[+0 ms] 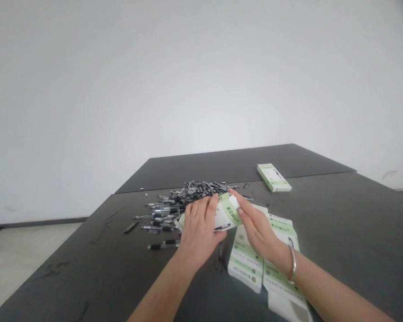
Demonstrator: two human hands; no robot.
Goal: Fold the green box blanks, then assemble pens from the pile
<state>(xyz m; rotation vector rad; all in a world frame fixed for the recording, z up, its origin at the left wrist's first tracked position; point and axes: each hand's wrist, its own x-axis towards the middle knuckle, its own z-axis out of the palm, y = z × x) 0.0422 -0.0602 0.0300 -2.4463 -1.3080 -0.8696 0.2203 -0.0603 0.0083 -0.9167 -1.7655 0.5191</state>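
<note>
Behind everything rises a pale wall (201, 89), and below it spreads the black table (349, 219) I am working at, with a seam running across its far part. On it, beyond and to the left of my hands, lies a loose heap of pens (169, 205), clear barrels and dark grips pointing mostly sideways. Nearer me on the right, partly under my right forearm, are 2 flattened cartons (245, 261) side by side, green and white; whether each is a stack I cannot tell.

My left hand (201, 228) is closed over the body of the held carton (227, 214), which is raised and slightly tilted just in front of the heap. My right hand (260, 230) grips its right end, fingertips and thumb about the white end flap (234, 201). I judge the step to be shaping or closing that end; the next move seems to call for a steady left hold while my right fingers tuck the flap square, without crushing the card. Whether pens are inside I cannot see.

Well beyond my right hand lies 1 shut box (274, 177) of the same print. Smaller are the bracelet (293, 264) on my right wrist and 1 dark pen part (131, 227) left of the heap.
</note>
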